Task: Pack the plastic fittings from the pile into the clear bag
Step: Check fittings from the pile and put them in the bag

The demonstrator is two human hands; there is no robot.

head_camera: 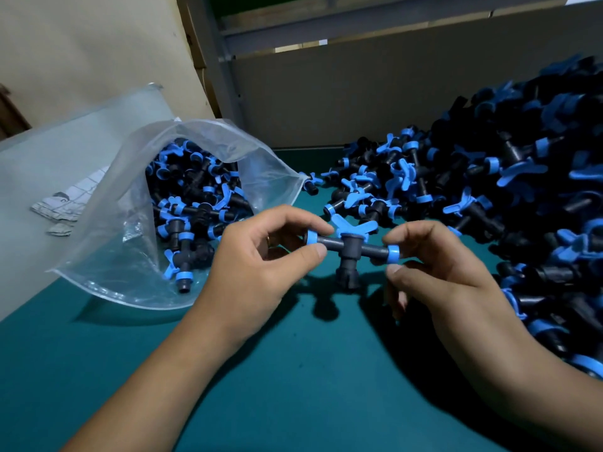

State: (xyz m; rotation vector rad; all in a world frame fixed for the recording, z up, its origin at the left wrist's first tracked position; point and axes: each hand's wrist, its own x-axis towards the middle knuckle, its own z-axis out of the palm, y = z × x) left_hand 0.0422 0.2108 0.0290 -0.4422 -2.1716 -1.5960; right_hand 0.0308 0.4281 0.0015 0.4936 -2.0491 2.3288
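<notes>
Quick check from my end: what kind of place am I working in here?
Probably a packing bench in a factory or workshop: a big pile of fittings heaped on a green-covered table, a clear bag half filled, and bare metal framing behind.

Two bare forearms enter from the near edge, one on the left and one on the right, each ending in a bare hand. No sleeves, cuffs, gloves, watch or wristbands show anywhere along the visible arms. The left hand [261,256] appears to have a thin ring on one finger, though it is too small and shadowed to be sure. The right hand [434,265] has short, plain fingernails.
</notes>
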